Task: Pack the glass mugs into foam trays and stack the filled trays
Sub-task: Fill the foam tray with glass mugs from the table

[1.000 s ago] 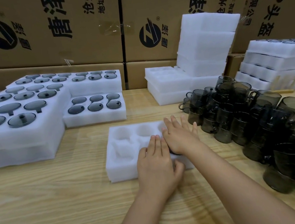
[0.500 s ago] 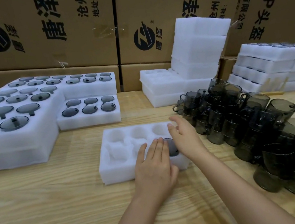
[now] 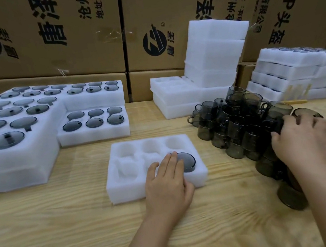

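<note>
Resting flat with fingers straight, the left hand (image 3: 165, 182) touches the seated mug (image 3: 187, 162) in the near-right cavity of the foam tray (image 3: 125, 189). The right hand (image 3: 304, 143) curls its fingers around a loose mug (image 3: 308, 111) in the mug pile (image 3: 236, 126), right of the tray.

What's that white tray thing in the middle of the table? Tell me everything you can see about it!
The tray is a white, soft-looking foam block, rectangular, lying flat on the wooden table. Its top has six round pockets, in two rows of three. Five are empty; the near right one holds a dark glass mug. The left hand rests on its near edge, fingers straight, touching the mug.
</note>
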A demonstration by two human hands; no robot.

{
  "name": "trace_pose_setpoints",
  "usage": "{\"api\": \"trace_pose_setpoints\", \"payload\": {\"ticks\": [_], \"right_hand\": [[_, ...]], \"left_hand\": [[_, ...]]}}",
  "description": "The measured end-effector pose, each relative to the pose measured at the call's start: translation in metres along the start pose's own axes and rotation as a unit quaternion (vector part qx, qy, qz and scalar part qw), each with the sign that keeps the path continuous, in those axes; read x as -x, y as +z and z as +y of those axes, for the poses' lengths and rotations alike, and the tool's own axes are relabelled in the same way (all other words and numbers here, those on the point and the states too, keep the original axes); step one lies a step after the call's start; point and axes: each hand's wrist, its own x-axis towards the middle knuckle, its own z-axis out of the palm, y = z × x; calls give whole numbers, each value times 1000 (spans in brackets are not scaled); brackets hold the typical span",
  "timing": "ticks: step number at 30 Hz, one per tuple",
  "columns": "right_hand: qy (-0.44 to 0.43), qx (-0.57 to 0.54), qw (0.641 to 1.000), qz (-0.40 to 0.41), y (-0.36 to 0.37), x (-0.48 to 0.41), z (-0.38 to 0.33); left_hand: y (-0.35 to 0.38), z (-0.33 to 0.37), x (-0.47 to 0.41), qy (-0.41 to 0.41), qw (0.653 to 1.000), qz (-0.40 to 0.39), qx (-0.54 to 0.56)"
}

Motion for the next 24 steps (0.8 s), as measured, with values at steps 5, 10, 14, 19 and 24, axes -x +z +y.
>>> {"api": "trace_pose_setpoints", "payload": {"ticks": [5,10,14,19,24], "right_hand": [[11,-1,1000,-20,6,-11,1],[8,-52,998,-18,4,-11,0],[-30,-137,989,42,-3,-1,-8],[-125,-349,928,49,-18,31,-51],[-184,-520,834,-26,-14,80,-107]], "left_hand": [[3,-1,0,4,1000,10,-2],[6,-2,-1,7,1000,23,1],[6,-2,-1,8,1000,24,0],[0,0,0,5,999,40,17],[-10,-3,1,13,985,148,84]]}}
